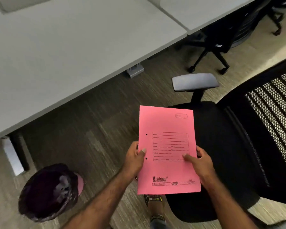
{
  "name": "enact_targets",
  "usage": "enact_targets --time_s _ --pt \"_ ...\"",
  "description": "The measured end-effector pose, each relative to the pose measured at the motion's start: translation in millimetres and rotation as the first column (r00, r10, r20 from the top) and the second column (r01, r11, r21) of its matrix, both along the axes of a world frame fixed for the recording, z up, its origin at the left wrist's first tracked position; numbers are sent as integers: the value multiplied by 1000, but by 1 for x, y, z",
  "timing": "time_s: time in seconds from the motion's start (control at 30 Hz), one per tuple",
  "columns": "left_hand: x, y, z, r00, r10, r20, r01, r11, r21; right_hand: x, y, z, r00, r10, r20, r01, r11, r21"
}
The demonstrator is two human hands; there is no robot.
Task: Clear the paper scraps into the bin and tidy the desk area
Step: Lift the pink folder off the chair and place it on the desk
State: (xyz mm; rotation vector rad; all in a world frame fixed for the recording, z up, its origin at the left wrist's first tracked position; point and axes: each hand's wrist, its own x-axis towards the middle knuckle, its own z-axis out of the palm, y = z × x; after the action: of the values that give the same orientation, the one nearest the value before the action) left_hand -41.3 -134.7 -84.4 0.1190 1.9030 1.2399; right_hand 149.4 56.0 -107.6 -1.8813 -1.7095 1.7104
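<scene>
Below, crumpled paper (63, 187) in bin (40, 204)

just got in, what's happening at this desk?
A person stands between the grey desk and a black mesh chair, holding a pink file folder upright in both hands: the left hand has a grip on its left edge, the right hand on its right edge, thumbs on the front. A bin with a dark liner sits on the carpet at lower left, with crumpled scraps inside. The folder is above the chair seat, not yet put down.
</scene>
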Motion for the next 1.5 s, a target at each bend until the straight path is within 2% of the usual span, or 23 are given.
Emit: enact_targets --time_s 0.23,0.6,0.83,0.93,1.13,1.5 --pt "-52 -58 36 989 143 -20 -141 987 78 -56 -39 44 975 131 -181 -124 991 53" --pt "-141 -161 110 976 220 1 -217 961 170 -175 -101 135 902 327 -282 -299 944 138" --pt "-192 -210 146 974 228 -15 -220 953 208 -226 -140 172 877 338 -340 -305 941 148" --pt "-216 -227 163 969 241 -45 -227 950 213 -251 -155 188 866 322 -383 -305 946 106" --pt "-257 -245 189 948 299 -111 -273 941 202 -305 -168 213 827 346 -443 -354 933 68" --pt "-330 -239 218 887 430 -169 -407 900 153 -420 -158 252 783 461 -417 -439 885 152"
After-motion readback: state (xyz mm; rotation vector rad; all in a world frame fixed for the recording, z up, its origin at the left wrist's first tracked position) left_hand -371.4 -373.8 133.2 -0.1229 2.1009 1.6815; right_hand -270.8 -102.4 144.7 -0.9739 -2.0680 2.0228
